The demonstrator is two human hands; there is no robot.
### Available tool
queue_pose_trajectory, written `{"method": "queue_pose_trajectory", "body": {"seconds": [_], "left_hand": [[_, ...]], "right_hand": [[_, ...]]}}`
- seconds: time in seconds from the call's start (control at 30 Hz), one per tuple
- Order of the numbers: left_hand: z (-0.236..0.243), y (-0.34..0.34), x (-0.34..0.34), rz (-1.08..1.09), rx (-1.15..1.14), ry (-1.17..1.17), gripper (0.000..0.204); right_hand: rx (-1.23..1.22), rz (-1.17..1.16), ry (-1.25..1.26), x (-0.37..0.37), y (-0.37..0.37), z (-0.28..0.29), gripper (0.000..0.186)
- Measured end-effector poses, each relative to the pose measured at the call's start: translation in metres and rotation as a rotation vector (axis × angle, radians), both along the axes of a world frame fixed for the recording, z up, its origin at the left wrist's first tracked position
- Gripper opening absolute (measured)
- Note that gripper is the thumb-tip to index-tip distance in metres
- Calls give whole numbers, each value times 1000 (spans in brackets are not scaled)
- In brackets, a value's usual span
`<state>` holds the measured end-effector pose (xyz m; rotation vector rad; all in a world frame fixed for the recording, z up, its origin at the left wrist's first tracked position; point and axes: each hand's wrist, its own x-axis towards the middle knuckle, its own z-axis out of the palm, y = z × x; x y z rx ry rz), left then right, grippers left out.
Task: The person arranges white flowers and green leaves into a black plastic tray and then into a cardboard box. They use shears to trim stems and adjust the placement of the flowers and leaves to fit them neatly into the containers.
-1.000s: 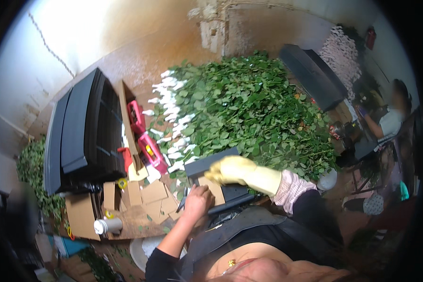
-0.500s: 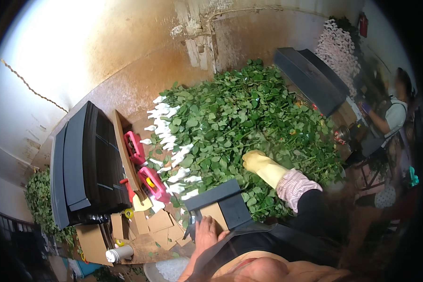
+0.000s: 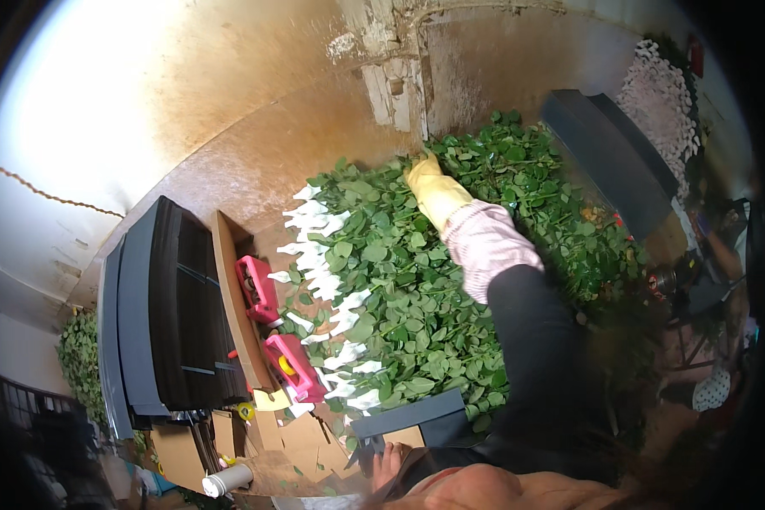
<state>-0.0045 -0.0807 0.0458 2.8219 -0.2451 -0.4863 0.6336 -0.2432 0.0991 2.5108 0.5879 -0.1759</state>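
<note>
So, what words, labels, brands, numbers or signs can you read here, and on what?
None can be read.
Dark grey folded sheet by the left hand: no legible lettering.
Yellow rubber glove: none legible.
White cylinder: any marking is too small to read.
Distant red cylinder: too blurred to read.
</note>
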Motion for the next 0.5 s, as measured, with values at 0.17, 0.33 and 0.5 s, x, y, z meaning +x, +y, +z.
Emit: {"method": "queue_pose_trajectory", "body": {"seconds": [0.17, 0.33, 0.5], "left_hand": [[1, -2, 23, -44, -77, 31, 47], [9, -3, 8, 22, -54, 52, 48], [11, -3, 6, 1, -54, 34, 50]], "right_hand": [[205, -322, 85, 49, -47, -72, 31], [227, -214, 186, -1, -4, -10, 38], [-147, 52, -574, -64, -15, 72, 11]]}}
